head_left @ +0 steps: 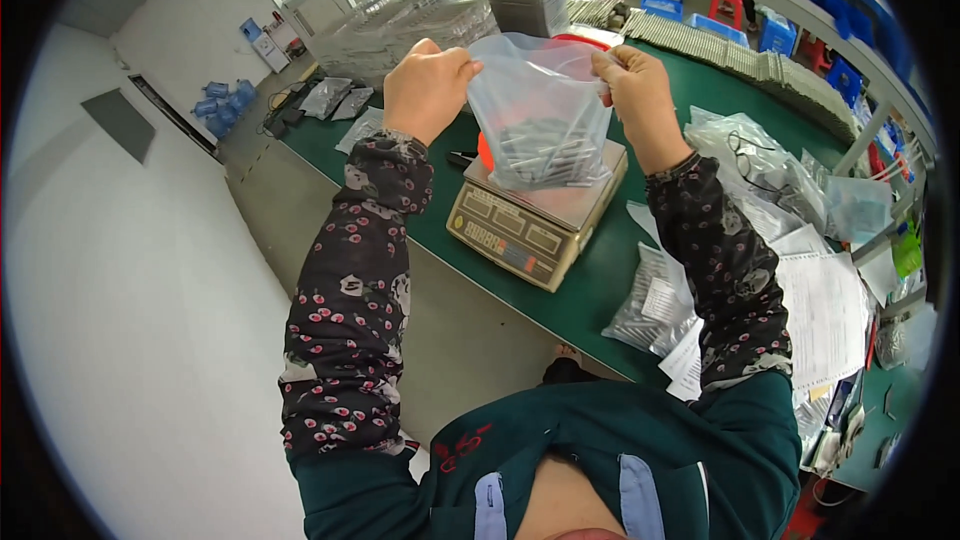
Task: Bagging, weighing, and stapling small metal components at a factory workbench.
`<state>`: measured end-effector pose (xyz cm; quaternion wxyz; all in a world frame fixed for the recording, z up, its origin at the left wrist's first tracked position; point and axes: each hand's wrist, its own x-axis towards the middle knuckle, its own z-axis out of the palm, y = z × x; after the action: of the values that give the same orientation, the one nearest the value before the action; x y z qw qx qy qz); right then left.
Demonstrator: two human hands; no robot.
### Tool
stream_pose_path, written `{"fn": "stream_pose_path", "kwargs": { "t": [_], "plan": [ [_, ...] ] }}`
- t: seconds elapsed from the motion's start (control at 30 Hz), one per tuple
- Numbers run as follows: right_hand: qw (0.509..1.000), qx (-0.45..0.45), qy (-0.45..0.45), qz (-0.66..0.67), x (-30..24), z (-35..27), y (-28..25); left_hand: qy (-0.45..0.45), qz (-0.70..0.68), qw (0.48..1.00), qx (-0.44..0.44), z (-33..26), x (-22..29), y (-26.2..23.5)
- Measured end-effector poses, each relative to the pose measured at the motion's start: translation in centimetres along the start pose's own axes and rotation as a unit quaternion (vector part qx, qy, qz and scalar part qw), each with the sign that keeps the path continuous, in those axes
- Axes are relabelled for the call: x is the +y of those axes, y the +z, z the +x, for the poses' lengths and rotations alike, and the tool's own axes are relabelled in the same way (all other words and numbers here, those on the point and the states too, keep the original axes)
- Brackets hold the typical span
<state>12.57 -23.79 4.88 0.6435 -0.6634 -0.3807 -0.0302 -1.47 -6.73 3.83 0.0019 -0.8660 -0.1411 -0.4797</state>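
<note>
A clear plastic bag (545, 80) hangs between my hands, its mouth stretched wide. Many thin, grey metal pieces lie in the bottom of it; their exact kind I cannot make out. My left hand (430, 88) pinches the bag's upper left corner, and my right hand (637, 95) grips the upper right corner. The bag's lower end is over the steel pan of a beige digital scale (520, 230), seemingly resting on it. Something orange-red (485, 151) shows behind the bag's left side, mostly hidden.
Stacked clear trays (420, 25) stand at the back left of the green table (460, 260). Rows of grey parts (740, 70) line its far edge. On the right lie filled plastic bags (650, 300), crumpled bags (770, 165) and paper sheets (825, 320). A shelf post (875, 130) rises there.
</note>
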Motion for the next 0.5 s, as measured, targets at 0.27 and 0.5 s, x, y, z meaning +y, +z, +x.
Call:
{"fn": "stream_pose_path", "kwargs": {
  "t": [0.27, 0.5],
  "plan": [
    [0.996, 0.034, 0.042, -0.075, 6.5, 3.4, 2.3, 0.013, -0.056, 0.997, -0.042, 0.9, -4.4, 7.2],
    [0.962, 0.031, 0.071, -0.260, 6.7, 4.1, 3.0, 0.108, -0.253, 0.953, -0.130, 2.2, -7.9, 9.9]
  ]
}}
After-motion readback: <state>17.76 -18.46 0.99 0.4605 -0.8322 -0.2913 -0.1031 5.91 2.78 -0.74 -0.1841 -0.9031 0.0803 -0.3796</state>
